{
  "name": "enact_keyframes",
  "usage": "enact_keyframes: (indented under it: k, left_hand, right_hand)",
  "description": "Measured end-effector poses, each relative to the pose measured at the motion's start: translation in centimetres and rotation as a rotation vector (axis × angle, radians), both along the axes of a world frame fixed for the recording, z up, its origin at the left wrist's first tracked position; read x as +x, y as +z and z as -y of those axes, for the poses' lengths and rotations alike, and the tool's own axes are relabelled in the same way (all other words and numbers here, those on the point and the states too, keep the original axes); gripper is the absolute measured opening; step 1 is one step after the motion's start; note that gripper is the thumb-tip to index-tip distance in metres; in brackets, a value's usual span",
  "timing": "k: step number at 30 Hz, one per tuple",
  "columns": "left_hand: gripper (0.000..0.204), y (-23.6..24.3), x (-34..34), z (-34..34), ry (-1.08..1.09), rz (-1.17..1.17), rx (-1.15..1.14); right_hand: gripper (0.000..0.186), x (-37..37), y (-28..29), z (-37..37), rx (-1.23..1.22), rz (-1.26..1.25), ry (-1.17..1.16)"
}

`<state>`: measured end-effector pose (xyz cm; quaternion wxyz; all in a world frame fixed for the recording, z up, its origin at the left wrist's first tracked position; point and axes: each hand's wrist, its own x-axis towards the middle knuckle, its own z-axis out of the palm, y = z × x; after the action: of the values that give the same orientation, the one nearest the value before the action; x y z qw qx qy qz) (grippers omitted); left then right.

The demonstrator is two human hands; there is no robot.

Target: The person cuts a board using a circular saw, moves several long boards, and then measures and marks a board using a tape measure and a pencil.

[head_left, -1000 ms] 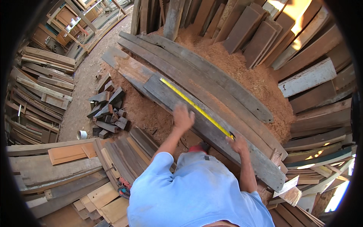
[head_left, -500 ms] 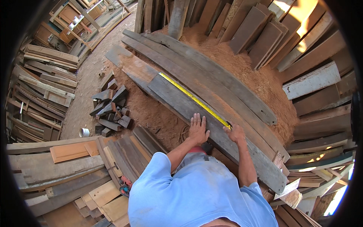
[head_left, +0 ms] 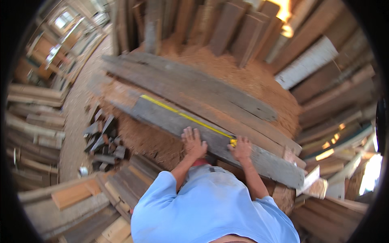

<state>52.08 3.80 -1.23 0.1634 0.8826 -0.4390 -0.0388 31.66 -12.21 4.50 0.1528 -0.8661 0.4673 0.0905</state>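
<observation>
A weathered grey plank (head_left: 162,117) slants across in front of me, from far left to near right. Along its far edge runs the yellow blade of a tape measure (head_left: 187,116), drawn out to where the grey surface begins at the left. My left hand (head_left: 194,145) lies flat on the plank's near side, fingers spread, holding nothing. At the blade's right end my right hand (head_left: 242,149) is closed on the tape measure's case, partly hidden by the fingers. Motion blur softens the view.
Beyond it lie long boards (head_left: 202,81) on sawdust (head_left: 263,89). Wood offcuts (head_left: 106,139) are heaped at the left. Upright planks (head_left: 227,26) line the back and more boards stack at right (head_left: 336,113). Stacked panels (head_left: 77,194) sit near left.
The whole view has shifted, with the planks and hands appearing farther left and the picture blurred. My left hand still rests flat on the plank; my right still holds the tape measure.
</observation>
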Motion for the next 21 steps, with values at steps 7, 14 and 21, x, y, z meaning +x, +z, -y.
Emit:
enact_keyframes:
  k: [7, 14, 21]
  left_hand:
    - [0.083, -0.6, 0.0, 0.4, -0.012, 0.042, -0.022]
    - [0.083, -0.7, 0.3, 0.2, -0.044, 0.064, -0.013]
    - [0.083, -0.1, 0.1, 0.2, -0.05, 0.05, 0.005]
  right_hand:
    - [0.068, -0.1, 0.6, -1.0, -0.057, 0.158, -0.11]
    - [0.07, -0.3, 1.2, -1.1, -0.019, 0.17, -0.149]
    - [0.07, -0.5, 1.5, -1.4, 0.003, 0.199, -0.169]
